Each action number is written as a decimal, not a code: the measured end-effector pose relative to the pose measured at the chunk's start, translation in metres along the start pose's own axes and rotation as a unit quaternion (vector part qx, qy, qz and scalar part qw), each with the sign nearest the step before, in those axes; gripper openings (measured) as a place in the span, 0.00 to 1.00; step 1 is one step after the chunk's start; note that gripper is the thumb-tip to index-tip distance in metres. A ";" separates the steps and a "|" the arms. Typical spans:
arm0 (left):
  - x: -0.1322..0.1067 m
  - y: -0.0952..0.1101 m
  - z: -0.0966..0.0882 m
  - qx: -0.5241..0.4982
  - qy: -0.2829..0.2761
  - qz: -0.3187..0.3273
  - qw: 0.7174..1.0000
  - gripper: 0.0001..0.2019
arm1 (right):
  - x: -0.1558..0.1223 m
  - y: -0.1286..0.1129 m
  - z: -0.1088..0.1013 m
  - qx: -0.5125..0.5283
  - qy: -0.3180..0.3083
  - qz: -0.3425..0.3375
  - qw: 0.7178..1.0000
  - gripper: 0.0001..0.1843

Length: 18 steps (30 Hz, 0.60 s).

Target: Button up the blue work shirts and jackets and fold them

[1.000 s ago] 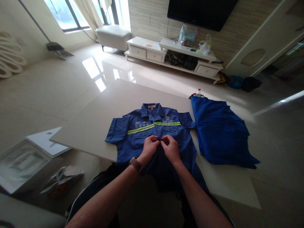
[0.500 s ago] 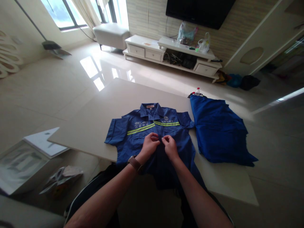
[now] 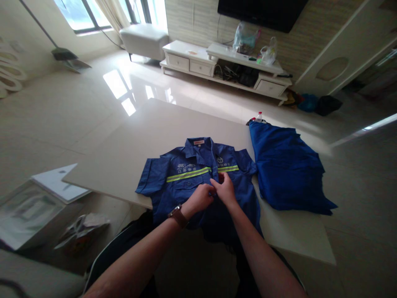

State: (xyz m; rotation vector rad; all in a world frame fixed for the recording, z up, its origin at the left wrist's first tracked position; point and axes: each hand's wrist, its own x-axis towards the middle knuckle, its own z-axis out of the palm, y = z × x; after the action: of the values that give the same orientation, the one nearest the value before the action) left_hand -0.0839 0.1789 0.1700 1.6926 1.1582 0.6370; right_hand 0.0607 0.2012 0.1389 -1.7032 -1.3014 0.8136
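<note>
A blue short-sleeved work shirt (image 3: 189, 186) with yellow-and-grey reflective stripes lies front up, its collar pointing away from me. My left hand (image 3: 203, 196), with a brown-strapped watch on the wrist, is closed at the shirt's front opening. Close beside it, my right hand (image 3: 226, 188) pinches the front edge and lifts it a little off the layer below. The fingertips of both hands nearly meet there; any button between them is too small to make out. The shirt's lower hem hangs in shadow near my lap.
The shirt lies on a pale tabletop (image 3: 124, 145). To its right is a pile of bright blue cloth (image 3: 285, 169), with a red-capped bottle (image 3: 259, 117) behind. A clear-sided box (image 3: 31, 211) and a plastic bag (image 3: 83, 231) are on the left. A white TV cabinet (image 3: 186, 56) stands beyond.
Both hands have come together at the front opening. The right hand has lifted the front edge, and the collar and stripe have shifted and folded slightly.
</note>
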 end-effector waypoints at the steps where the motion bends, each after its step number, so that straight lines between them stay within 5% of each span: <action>1: -0.001 -0.001 0.001 -0.003 -0.023 0.010 1.000 0.16 | 0.001 0.001 0.000 0.000 -0.006 0.005 1.000 0.16; 4: 0.002 -0.008 -0.002 -0.005 -0.059 0.002 0.998 0.08 | 0.001 0.003 0.001 0.006 -0.026 0.004 1.000 0.13; 10: 0.020 -0.028 -0.010 0.077 0.111 -0.053 0.989 0.16 | -0.003 -0.001 0.004 0.046 -0.029 0.006 0.998 0.14; 18: 0.030 -0.044 0.010 0.077 0.123 -0.080 0.986 0.18 | -0.004 0.001 0.000 0.050 -0.028 0.009 0.998 0.13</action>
State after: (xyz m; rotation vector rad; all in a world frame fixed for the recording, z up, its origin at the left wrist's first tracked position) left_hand -0.0812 0.2066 0.1230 1.6596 1.5361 0.6847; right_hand 0.0600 0.1969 0.1377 -1.6262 -1.2639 0.9271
